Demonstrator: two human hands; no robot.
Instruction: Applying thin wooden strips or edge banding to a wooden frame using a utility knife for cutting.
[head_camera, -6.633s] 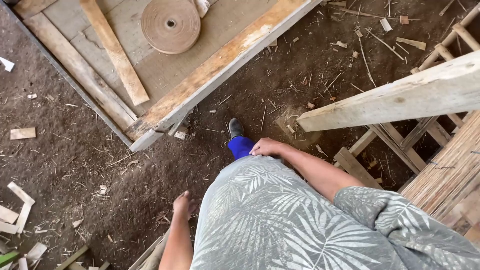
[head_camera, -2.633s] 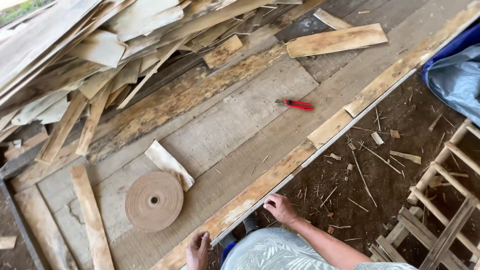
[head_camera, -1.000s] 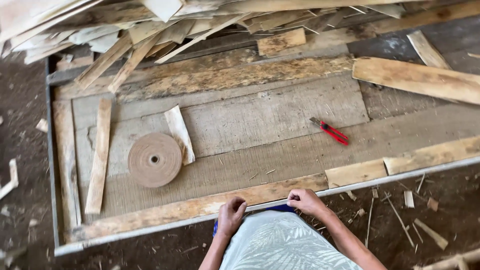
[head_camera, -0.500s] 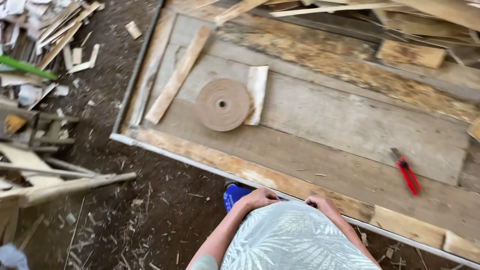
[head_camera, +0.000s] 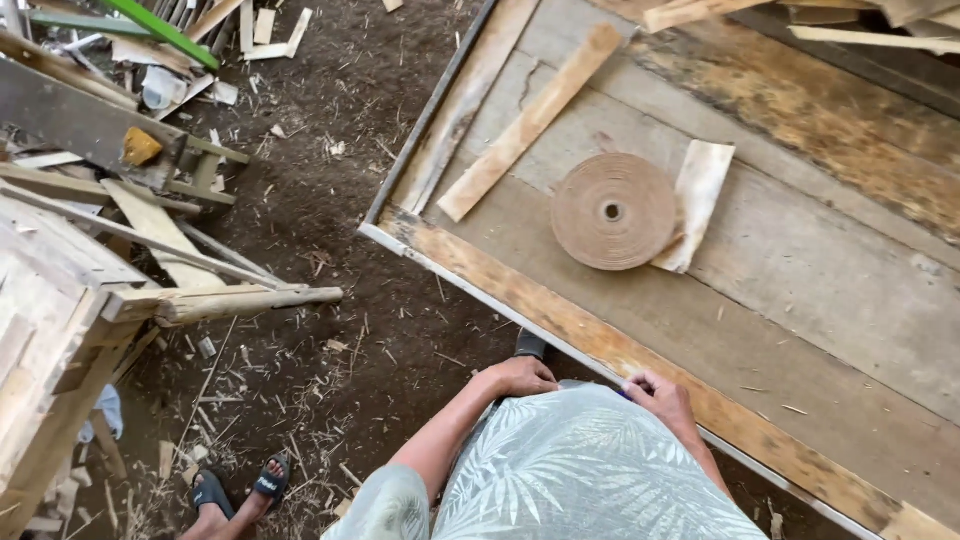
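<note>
we look down on two hands at the near edge of a big wooden work platform. our left hand sits just off the platform's metal-edged rim, fingers curled loosely inward, and we cannot tell whether it holds anything. our right hand rests on the long border plank that runs along that rim, fingers bent down over the plank's edge and touching it, nothing held that we can see.

on the platform we count one roll of brown veneer tape, lying flat with its core hole up, well apart from both hands. one pale strip of wood lies tucked partly under the roll's right side. one loose slat lies diagonally just left of the roll, not touching it.

the platform's raised rim acts like a shallow tray, and inside it are the roll, the pale strip and the slat.

on the dirt floor to the left we see scattered wood chips, a wooden frame and one sandalled foot at the bottom edge.
</note>
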